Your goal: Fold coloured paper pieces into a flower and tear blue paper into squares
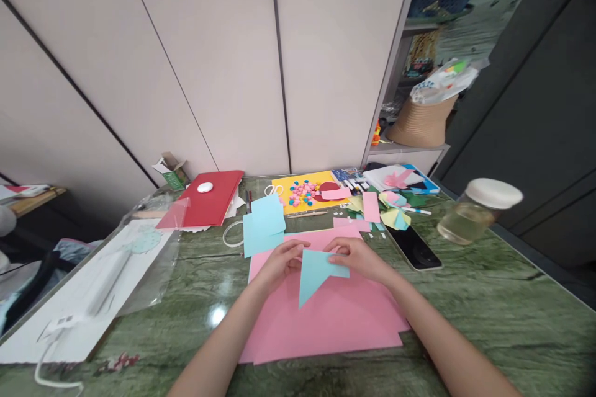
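Note:
A folded light blue paper (315, 274) is held above large pink sheets (326, 322) on the green marbled table. Its lower left part tapers to a point. My right hand (356, 257) pinches its upper right part between thumb and fingers. At the paper's upper left corner is my left hand (284, 260), its fingers curled close together; whether they grip the edge is hard to make out. Beyond my left hand lie loose light blue sheets (264, 226). Small pink paper pieces (371, 206) and folded yellow and blue papers (395, 218) rest behind my right hand.
A phone (416, 248) and a lidded jar of liquid (477, 214) stand to the right. A yellow sheet (286, 189) holds small coloured balls, with white scissors (274, 190) beside it. Left are a tape roll (225, 234), a red folder (212, 201) and a plastic sleeve (158, 273).

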The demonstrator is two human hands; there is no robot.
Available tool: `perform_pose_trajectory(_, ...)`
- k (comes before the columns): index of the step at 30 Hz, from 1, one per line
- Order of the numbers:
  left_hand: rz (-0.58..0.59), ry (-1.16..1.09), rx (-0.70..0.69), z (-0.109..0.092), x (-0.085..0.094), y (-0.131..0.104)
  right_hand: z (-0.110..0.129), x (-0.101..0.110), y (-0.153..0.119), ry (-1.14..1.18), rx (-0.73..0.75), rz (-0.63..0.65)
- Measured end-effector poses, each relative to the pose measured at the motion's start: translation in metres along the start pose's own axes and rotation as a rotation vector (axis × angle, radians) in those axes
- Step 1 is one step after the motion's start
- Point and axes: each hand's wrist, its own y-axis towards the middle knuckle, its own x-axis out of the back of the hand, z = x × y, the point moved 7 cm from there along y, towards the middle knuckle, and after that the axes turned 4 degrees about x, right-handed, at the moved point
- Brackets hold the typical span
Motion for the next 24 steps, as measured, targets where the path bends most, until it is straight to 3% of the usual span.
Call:
perform_pose_trajectory(11, -0.01, -0.064, 0.034, 0.009, 0.006, 0.006, -0.007, -0.002, 0.002, 0.037, 0.009, 0.004)
perform_pose_trajectory(24, 0.014, -0.108, 0.035, 0.004, -0.006, 0.001, -0.005, -0.005, 0.003, 0.068, 0.055, 0.01)
